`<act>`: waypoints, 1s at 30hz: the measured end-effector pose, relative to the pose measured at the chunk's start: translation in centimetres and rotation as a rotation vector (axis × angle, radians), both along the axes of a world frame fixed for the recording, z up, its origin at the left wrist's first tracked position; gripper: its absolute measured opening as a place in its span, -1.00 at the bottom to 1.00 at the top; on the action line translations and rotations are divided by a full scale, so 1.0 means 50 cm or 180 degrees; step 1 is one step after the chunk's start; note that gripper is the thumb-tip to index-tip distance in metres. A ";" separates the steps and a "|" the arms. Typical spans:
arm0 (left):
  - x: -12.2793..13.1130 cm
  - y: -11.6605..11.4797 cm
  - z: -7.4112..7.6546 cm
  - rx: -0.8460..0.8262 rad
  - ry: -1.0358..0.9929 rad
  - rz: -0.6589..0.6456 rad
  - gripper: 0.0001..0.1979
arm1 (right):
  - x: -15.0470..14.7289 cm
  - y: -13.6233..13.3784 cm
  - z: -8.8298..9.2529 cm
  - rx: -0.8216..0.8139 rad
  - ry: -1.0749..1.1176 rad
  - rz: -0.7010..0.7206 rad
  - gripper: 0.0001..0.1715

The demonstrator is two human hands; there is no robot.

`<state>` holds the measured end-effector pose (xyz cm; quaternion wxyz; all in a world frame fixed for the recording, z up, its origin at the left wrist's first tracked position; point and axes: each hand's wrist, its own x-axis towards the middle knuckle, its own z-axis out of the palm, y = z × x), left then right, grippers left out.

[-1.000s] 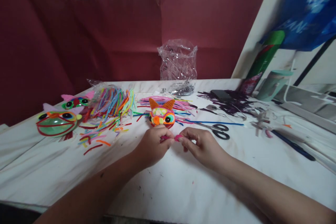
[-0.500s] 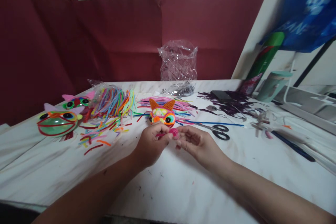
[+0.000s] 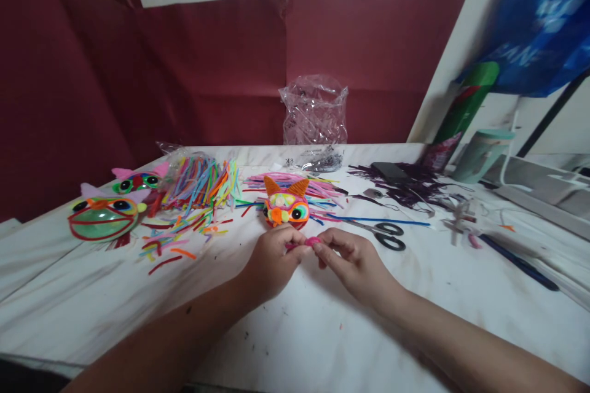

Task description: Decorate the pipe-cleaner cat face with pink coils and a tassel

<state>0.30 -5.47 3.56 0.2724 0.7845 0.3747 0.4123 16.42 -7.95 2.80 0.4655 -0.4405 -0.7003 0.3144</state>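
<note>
Between both hands, a small coil of pink pipe cleaner (image 3: 312,241) is pinched above the table. My left hand (image 3: 275,258) is closed on its left side, thumb against the fingers. My right hand (image 3: 353,261) is closed too, with thumb and fingertips at the coil's right edge. Just behind the hands sits a colourful animal head (image 3: 282,212) with orange pipe-cleaner ears and stuck-on eyes. Black-handled scissors (image 3: 389,236) lie to the right of it. My fingers cover part of the pink coil.
Two decorated heads, a green-mouthed one (image 3: 104,221) and one with pink ears (image 3: 138,182), stand at the left. Beside them is a bundle of pipe cleaners (image 3: 203,181) with cut pieces scattered in front. A phone (image 3: 389,172) rests on purple strips (image 3: 415,193), near a cup (image 3: 482,156).
The right hand's fingers have closed further over the pink coil, and it now shows flatter. The whole scene sits slightly lower in view. The other things have stayed in place.
</note>
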 end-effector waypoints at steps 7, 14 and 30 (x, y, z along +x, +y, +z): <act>-0.008 0.007 0.004 0.0231 0.0494 -0.0030 -0.89 | 0.011 0.008 0.009 0.0327 -0.0583 0.0124 -0.75; -0.011 0.006 0.010 0.0402 0.0800 -0.0131 -0.88 | 0.019 0.012 0.009 0.0292 -0.0912 0.0209 -0.79; -0.003 0.001 0.003 0.0320 0.0274 0.0043 -0.87 | -0.001 0.003 -0.009 -0.0164 0.0393 0.0014 -0.71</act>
